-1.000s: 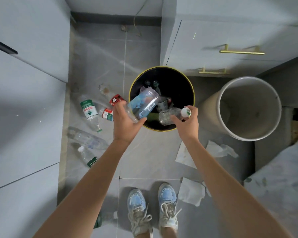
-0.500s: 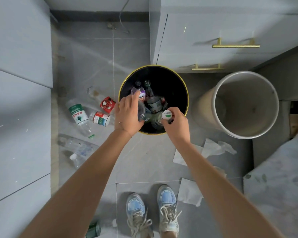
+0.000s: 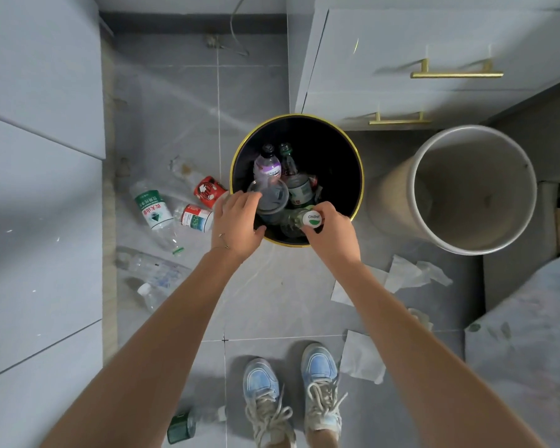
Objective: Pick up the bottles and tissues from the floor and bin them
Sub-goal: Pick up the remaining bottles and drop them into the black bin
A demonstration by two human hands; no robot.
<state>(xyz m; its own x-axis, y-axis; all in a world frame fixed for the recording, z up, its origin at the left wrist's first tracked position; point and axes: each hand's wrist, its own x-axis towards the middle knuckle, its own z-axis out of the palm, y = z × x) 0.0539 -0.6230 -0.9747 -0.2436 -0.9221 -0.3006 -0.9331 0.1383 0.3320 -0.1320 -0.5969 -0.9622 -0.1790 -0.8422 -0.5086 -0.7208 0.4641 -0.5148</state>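
Observation:
A black bin with a gold rim (image 3: 360,176) stands on the grey floor and holds several bottles, among them a purple-labelled one (image 3: 267,164). My left hand (image 3: 236,224) is at the bin's near-left rim, fingers curled on a clear bottle (image 3: 270,198) that points down into the bin. My right hand (image 3: 333,236) grips a clear bottle by its neck just under the white and green cap (image 3: 311,219), over the near rim. Several bottles lie on the floor to the left, one with a green label (image 3: 152,210). Tissues (image 3: 404,274) lie to the right.
An empty white bin (image 3: 416,192) stands right of the black one. Grey cabinets with gold handles (image 3: 455,73) rise behind, grey panels on the left. Another tissue (image 3: 361,357) and a green bottle (image 3: 188,423) lie by my shoes (image 3: 291,392). Patterned fabric (image 3: 527,334) is at lower right.
Both hands have sunk lower into the bin's mouth. The left bottle has turned from lying sideways to pointing down; the right bottle has tipped so its cap faces up.

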